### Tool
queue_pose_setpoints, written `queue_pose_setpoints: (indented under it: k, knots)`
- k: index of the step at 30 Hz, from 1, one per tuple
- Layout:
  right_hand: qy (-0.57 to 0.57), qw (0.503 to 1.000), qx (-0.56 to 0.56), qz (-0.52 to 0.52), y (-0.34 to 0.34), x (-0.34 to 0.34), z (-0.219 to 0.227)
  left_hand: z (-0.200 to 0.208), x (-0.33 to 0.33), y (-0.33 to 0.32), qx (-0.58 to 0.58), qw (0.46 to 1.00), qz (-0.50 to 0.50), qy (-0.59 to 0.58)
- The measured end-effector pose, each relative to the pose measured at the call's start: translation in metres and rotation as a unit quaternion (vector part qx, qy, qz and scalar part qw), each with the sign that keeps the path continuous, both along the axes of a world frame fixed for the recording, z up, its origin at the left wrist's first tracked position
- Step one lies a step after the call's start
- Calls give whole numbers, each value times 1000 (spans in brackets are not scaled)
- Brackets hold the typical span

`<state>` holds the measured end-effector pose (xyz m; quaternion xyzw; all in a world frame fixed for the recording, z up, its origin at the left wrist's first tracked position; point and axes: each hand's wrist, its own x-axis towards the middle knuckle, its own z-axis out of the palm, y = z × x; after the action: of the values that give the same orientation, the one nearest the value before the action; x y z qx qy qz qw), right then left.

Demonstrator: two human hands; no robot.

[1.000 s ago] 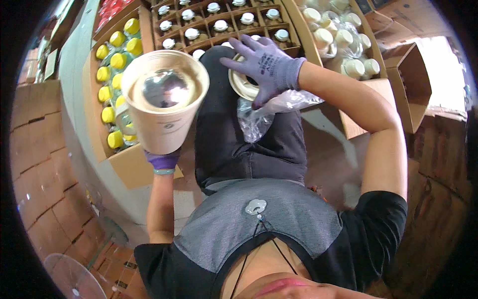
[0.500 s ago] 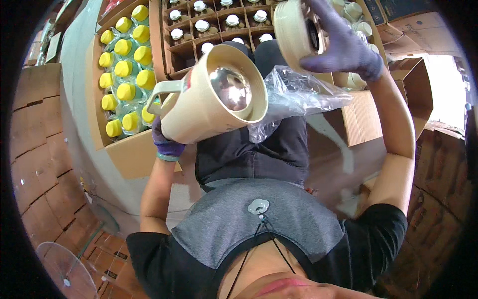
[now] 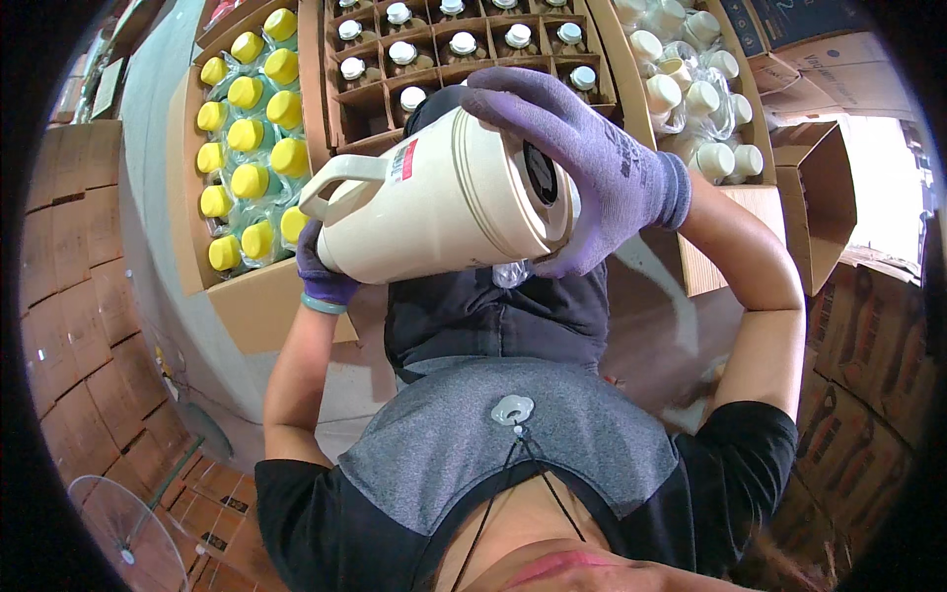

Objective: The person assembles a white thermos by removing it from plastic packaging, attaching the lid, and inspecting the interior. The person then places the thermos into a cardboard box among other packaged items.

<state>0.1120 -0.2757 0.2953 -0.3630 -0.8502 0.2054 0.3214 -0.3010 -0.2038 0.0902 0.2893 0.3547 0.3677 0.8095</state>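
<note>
A cream insulated jug (image 3: 400, 232) lies tilted on its side above my lap, its handle facing up and to the left. My left hand (image 3: 324, 274), in a purple glove, is closed around its bottom end; most of those fingers are hidden behind it. At the jug's mouth sits its ridged cream lid (image 3: 483, 183), which has a black round part on top. My right hand (image 3: 607, 168), gloved in light purple, wraps its spread fingers over the lid's rim and grips it. A bit of clear plastic (image 3: 510, 274) shows beneath the jug.
Ahead on the left stands a carton of yellow-capped bottles (image 3: 247, 133). A divided carton of white-capped bottles (image 3: 464, 44) is in the middle, with a carton of white-capped containers (image 3: 702, 99) to its right. Stacked brown boxes (image 3: 79, 286) line the left side; a fan (image 3: 128, 533) stands lower left.
My right hand has brought the lid left and down onto the jug's mouth, covering the shiny inner liner. The jug has turned, and most of the clear plastic is now out of sight.
</note>
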Motion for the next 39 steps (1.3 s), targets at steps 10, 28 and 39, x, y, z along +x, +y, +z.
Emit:
queue_pose_setpoints:
  k: [10, 28, 39]
  knots:
    - [129, 987, -32, -90, -22, 11, -16, 45, 17, -1, 86, 990, 108, 17]
    - [492, 793, -272, -235, -75, 13, -40, 211, 90, -5, 618, 766, 80, 157]
    - [516, 804, -164, -245, -80, 18, -88, 226, 87, -8, 483, 812, 92, 314]
